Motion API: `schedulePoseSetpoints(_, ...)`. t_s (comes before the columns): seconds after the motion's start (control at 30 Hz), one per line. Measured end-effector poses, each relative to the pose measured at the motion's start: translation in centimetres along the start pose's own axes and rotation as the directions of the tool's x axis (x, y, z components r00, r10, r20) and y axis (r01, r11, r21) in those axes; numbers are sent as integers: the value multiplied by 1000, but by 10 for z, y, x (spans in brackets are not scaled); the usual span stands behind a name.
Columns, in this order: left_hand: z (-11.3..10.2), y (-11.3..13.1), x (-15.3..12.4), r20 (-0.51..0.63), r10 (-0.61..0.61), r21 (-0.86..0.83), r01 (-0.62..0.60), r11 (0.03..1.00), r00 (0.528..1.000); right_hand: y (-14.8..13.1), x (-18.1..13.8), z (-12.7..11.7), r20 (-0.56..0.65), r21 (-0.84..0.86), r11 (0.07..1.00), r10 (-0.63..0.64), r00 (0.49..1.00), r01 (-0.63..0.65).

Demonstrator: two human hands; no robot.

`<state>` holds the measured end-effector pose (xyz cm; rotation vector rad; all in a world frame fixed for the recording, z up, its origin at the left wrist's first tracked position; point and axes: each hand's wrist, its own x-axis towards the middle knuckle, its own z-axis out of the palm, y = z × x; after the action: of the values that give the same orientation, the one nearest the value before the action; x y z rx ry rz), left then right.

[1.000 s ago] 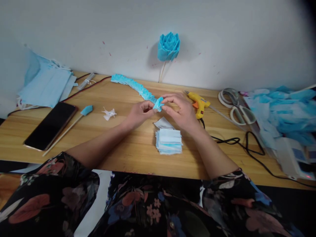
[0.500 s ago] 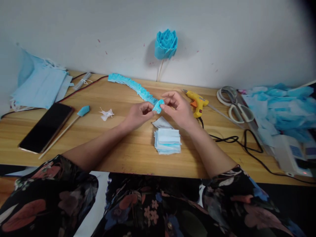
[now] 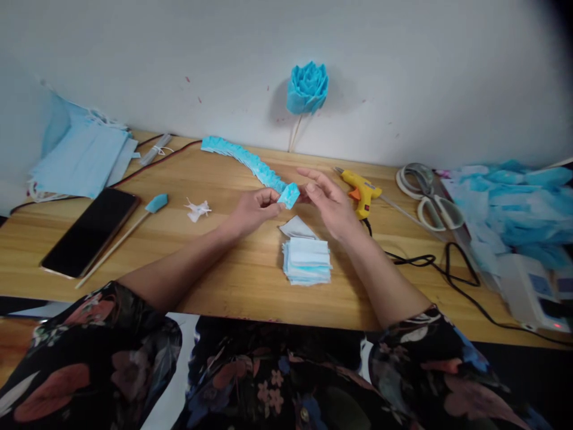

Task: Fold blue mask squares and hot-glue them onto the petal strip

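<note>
My left hand (image 3: pixel 258 210) pinches a small folded blue petal (image 3: pixel 289 195) between thumb and fingers. It looks cut from blue mask fabric. Close to its right side is my right hand (image 3: pixel 330 202), fingers apart and nothing seen in them; whether a fingertip touches the petal I cannot tell. Behind the petal, a long curved row of folded blue petals (image 3: pixel 242 156) runs back to the left across the table. Below my hands lies a stack of cut blue and white fabric squares (image 3: pixel 307 261), with a folded pale piece (image 3: pixel 297 228) at its far edge.
A blue fabric flower (image 3: pixel 308 89) on sticks leans at the wall. Right are a yellow glue gun (image 3: pixel 363 190), scissors (image 3: pixel 436 209) and a heap of blue scraps (image 3: pixel 514 209). Left are masks (image 3: pixel 83 158), a phone (image 3: pixel 92 232), a blue-tipped stick (image 3: pixel 120 243) and a white scrap (image 3: pixel 197 210).
My right thumb and fingers have come off the petal and spread apart. My left hand still holds it. The whole view has shifted slightly.
</note>
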<state>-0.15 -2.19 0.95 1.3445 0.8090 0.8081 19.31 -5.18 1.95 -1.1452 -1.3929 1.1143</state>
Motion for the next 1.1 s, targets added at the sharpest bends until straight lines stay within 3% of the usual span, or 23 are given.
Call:
schedulePoseSetpoints(0.17, 0, -4, 2, 6, 17, 16, -17, 1000, 1000, 3, 0, 8, 82, -12, 1000, -14, 997, 15)
schedulePoseSetpoints(0.37, -1, -9, 2, 44, 43, 56, -45, 997, 998, 7, 0, 12, 11, -3, 1000, -31, 999, 31)
schedulePoseSetpoints(0.6, -1, -1, 2, 15, -8, 12, 8, 1000, 1000, -5, 0, -6, 127, 35, 997, 58, 990, -63)
schedulePoseSetpoints(0.93, 0, 1, 1, 8, -37, 66, 36, 997, 999, 4, 5, -10, -47, 116, 993, 37, 998, -32)
schedulePoseSetpoints(1.1, 1, 4, -1, 15, -38, 83, 36, 996, 999, 7, 12, -16, -309, 192, 981, 35, 950, 26)
